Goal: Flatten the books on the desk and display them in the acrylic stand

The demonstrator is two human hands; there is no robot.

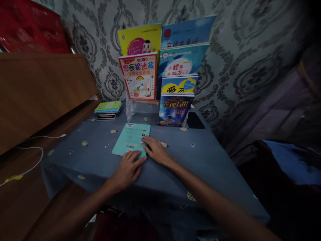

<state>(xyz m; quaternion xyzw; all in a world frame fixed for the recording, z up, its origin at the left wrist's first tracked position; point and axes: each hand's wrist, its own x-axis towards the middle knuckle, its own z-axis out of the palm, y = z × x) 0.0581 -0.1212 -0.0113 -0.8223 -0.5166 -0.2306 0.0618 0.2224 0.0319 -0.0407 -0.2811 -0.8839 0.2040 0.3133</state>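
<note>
A teal book lies flat on the cloth-covered table, a barcode label at its far left corner. My left hand rests at its near edge, fingers stretched over the cover. On the book's right edge lie the fingers of my right hand, spread out and flat. Neither hand grips anything. Behind the book stands a clear display rack with books in tiers. At its left front is a red-bordered picture book; at its right front, a dark blue book.
A small stack of books sits at the table's back left. A dark flat object lies right of the rack. Patterned blue cloth covers the table. White cables run along the left, near a wooden panel bearing a red crate.
</note>
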